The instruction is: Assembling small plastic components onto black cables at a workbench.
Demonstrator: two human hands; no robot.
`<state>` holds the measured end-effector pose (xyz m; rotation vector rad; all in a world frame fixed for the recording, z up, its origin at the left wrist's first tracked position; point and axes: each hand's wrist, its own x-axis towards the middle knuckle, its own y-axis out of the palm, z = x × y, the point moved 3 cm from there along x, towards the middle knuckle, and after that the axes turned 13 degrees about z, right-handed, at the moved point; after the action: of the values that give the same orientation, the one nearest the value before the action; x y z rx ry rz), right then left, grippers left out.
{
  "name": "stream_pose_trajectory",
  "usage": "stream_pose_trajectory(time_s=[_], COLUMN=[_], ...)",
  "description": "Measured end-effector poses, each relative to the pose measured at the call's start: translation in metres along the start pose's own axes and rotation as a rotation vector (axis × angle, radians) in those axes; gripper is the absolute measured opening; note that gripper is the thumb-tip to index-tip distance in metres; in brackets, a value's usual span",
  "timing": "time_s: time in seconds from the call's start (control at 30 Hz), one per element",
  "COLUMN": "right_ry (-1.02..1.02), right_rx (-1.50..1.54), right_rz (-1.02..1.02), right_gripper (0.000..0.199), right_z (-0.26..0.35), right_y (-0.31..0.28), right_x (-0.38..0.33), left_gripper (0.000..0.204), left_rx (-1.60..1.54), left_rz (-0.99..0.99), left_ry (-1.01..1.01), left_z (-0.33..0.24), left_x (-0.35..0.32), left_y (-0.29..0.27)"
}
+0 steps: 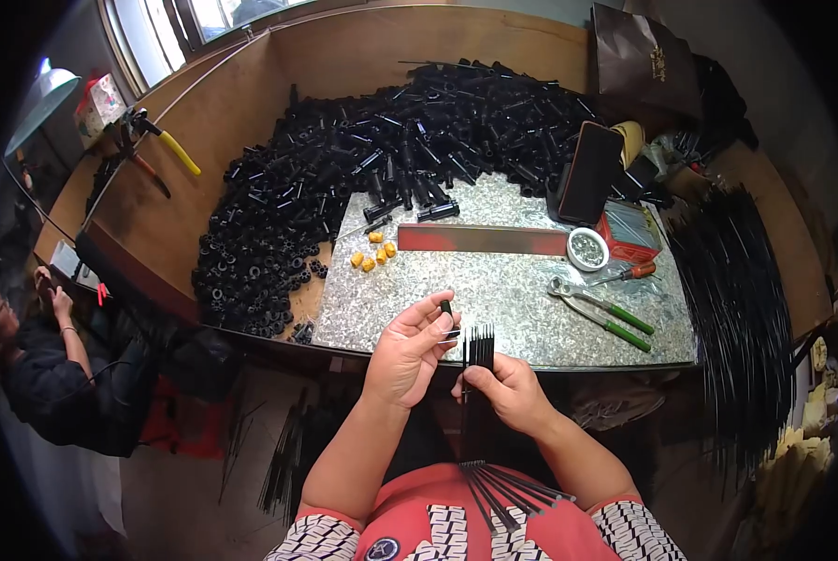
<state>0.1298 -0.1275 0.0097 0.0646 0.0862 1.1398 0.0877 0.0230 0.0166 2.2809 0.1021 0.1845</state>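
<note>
My right hand [511, 391] is closed around a bundle of thin black ribs [480, 346], like those of an umbrella frame. Their upper ends stand side by side above my thumb. Below the hand, more thin rods [508, 491] fan out over my lap. Close beside the upper ends, my left hand [408, 355] pinches a small dark green piece [446, 307] between thumb and fingers. What that piece is cannot be made out. Both hands are in front of the near edge of the speckled board [419, 299].
Black plastic tubular parts [391, 140] are heaped behind the board. On it lie yellow pieces [368, 265], a flat metal bar [480, 238], a white cup [587, 250], a screwdriver [639, 271] and green-handled pliers [615, 318]. A phone [589, 173] stands upright. Black rods [737, 318] hang right; another person [54, 374] sits left.
</note>
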Motion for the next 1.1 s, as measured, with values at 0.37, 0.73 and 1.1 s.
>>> stream_pose_trajectory(time_s=[0.37, 0.73, 1.1], right_ry=[0.062, 0.073, 0.019], right_rx=[0.039, 0.025, -0.001], right_rz=[0.022, 0.02, 0.01], right_gripper=[0.021, 0.022, 0.023], right_z=[-0.0045, -0.0033, -0.0007], right_y=[-0.0029, -0.0015, -0.0004], right_x=[0.0013, 0.002, 0.0014], left_gripper=[0.035, 0.036, 0.034], left_rx=[0.009, 0.003, -0.001], left_rz=[0.05, 0.112, 0.161], left_ry=[-0.026, -0.04, -0.052], left_z=[-0.0023, -0.0017, 0.0012], left_x=[-0.0004, -0.0002, 0.0001], left_y=[-0.0016, -0.001, -0.0008])
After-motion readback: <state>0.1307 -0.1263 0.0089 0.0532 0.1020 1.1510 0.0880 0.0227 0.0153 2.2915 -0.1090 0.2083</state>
